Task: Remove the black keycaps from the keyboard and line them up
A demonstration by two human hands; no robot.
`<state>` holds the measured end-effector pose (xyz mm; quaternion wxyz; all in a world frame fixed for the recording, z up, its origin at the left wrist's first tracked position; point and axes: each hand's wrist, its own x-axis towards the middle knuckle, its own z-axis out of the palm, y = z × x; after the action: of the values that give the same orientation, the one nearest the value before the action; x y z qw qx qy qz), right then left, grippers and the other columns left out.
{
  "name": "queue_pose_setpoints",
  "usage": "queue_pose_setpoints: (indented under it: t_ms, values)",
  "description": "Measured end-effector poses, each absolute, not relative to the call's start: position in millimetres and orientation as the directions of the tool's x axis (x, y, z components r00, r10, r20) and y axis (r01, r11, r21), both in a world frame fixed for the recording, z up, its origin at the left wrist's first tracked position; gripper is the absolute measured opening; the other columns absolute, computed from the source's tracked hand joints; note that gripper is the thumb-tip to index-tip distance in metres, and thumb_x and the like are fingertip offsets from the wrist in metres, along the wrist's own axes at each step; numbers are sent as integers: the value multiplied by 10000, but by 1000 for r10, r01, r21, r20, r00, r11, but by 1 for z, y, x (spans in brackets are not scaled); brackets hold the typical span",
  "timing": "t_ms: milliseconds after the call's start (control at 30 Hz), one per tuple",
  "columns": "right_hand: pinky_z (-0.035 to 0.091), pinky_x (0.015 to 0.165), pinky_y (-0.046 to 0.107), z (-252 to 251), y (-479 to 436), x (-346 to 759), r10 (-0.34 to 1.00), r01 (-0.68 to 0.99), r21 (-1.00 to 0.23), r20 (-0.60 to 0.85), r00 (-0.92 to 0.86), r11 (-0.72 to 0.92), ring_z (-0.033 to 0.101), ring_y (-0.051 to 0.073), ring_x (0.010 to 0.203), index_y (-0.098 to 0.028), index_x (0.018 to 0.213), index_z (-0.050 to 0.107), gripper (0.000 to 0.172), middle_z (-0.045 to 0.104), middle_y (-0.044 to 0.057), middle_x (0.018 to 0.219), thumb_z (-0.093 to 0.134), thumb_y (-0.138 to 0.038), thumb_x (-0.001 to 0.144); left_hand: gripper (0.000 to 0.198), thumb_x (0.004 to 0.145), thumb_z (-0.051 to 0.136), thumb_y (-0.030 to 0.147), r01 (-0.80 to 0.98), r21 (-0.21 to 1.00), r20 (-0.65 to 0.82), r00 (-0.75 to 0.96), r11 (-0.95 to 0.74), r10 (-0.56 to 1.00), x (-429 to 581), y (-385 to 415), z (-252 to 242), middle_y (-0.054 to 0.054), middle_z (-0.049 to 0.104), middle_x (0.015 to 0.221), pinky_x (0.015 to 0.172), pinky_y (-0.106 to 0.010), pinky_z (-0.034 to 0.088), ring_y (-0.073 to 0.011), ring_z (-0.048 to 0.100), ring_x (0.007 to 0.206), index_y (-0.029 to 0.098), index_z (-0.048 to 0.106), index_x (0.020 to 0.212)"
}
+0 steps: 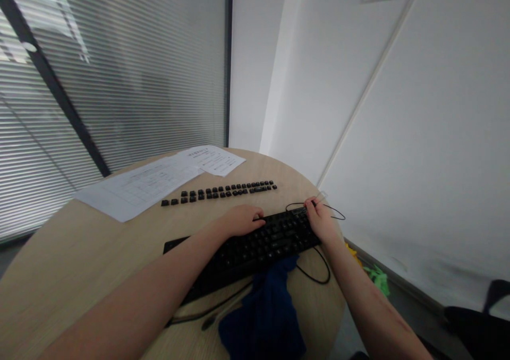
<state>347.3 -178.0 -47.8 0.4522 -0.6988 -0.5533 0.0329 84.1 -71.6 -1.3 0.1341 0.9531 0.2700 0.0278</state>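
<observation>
A black keyboard lies at a slant on the round table, its cable looping out at the right. My left hand grips its far edge near the middle, fingers curled and thumb on the keys. At the far right corner my right hand is closed on a small tool with thin wire loops, which looks like a keycap puller. The fingertips partly hide it. Beyond the keyboard, several loose black keycaps lie in two rows. A dark blue cloth touches the keyboard's near edge.
Printed paper sheets lie at the table's far left. A cable runs along the near side beside the cloth. The table curves close to the white wall. Yellow and green items are on the floor at right, near a black chair.
</observation>
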Motion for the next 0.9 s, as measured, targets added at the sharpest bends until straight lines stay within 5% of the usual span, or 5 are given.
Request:
queue_pose_setpoints:
  t_ms: [500, 900]
  values:
    - [500, 810, 414, -45, -179, 336, 832, 735, -675, 440, 339, 57, 656, 277, 811, -253, 886, 542, 259, 684, 78, 824, 397, -465, 914, 320, 907, 519, 460, 538, 253, -21, 834, -804, 552, 80, -76, -3, -61, 737, 1026, 797, -344, 504, -254, 667, 955, 256, 704, 1068]
    - [518, 726, 399, -49, -176, 332, 872, 739, -666, 418, 255, 103, 686, 285, 754, -266, 819, 533, 291, 689, 77, 759, 385, -502, 903, 338, 897, 524, 490, 568, 261, -32, 813, -781, 581, 77, -78, -5, -66, 738, 1027, 827, -380, 513, -282, 672, 982, 267, 704, 1078]
